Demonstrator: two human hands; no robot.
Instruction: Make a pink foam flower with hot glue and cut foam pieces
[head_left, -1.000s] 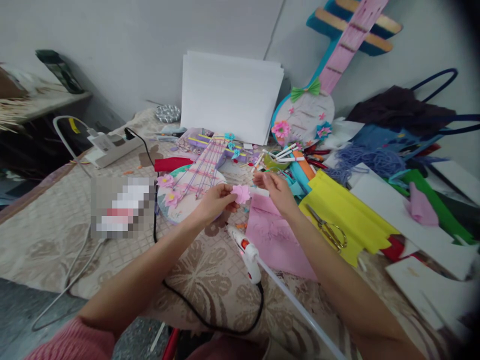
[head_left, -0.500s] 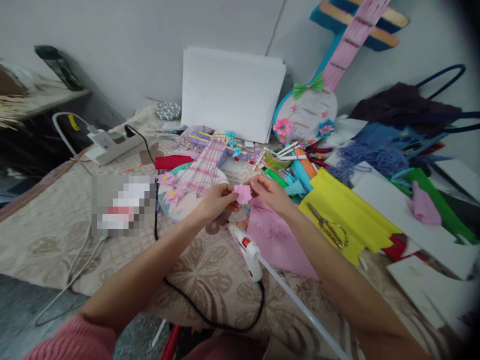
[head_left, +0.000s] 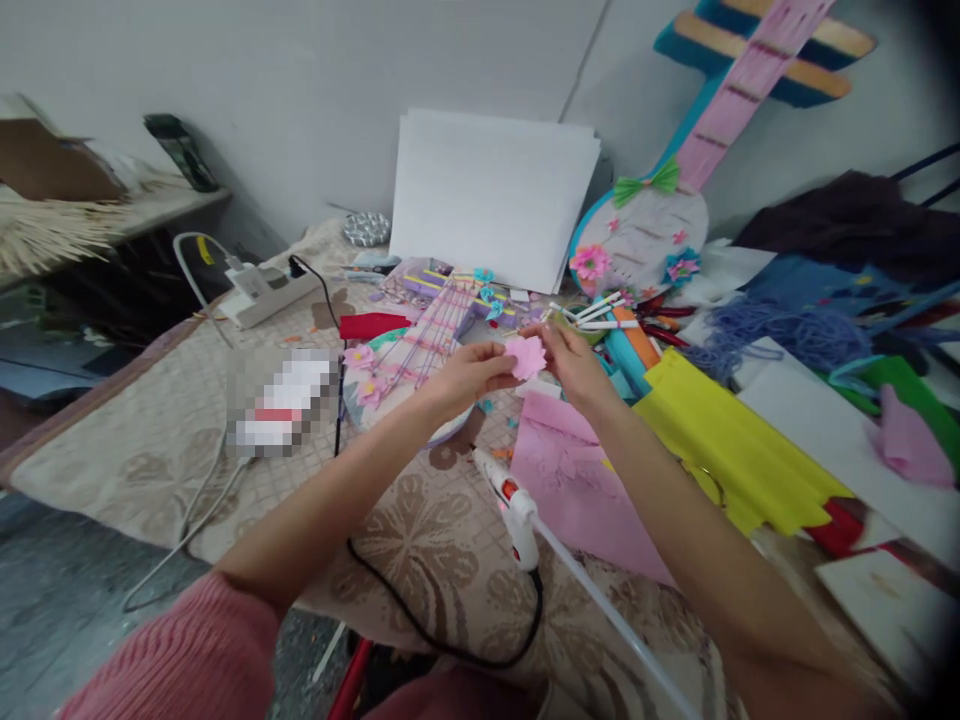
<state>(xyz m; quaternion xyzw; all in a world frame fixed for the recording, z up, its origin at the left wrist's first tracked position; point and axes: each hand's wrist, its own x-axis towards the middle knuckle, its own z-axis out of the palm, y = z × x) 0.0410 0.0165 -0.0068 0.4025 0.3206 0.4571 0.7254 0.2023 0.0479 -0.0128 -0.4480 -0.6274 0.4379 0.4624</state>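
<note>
A small pink paper flower (head_left: 526,358) with a scalloped edge is pinched at its left side by my left hand (head_left: 471,380). On its right edge the closed fingers of my right hand (head_left: 571,358) grip it too; their tips are partly hidden. Behind and left of the flower lies a round-bodied model lute (head_left: 409,375) with purple strings and pink flowers. Below my hands a white hot glue gun (head_left: 514,505) rests on the table, a long glue stick (head_left: 607,615) coming out of its back. Pink paper (head_left: 574,500) lies under my right forearm.
Yellow paper (head_left: 739,440), scissors (head_left: 709,480) partly hidden by my forearm, and blue yarn (head_left: 772,335) are on the right. A taller model lute (head_left: 637,235) leans at the wall beside white boards (head_left: 491,195). A power strip (head_left: 270,298) and cords lie left; the glue gun's black cord (head_left: 442,645) loops in front.
The view has turned left, so things sit further right. My hands have lifted the flower slightly off toward the upper right, and more of its face shows. The glue gun stays on the table.
</note>
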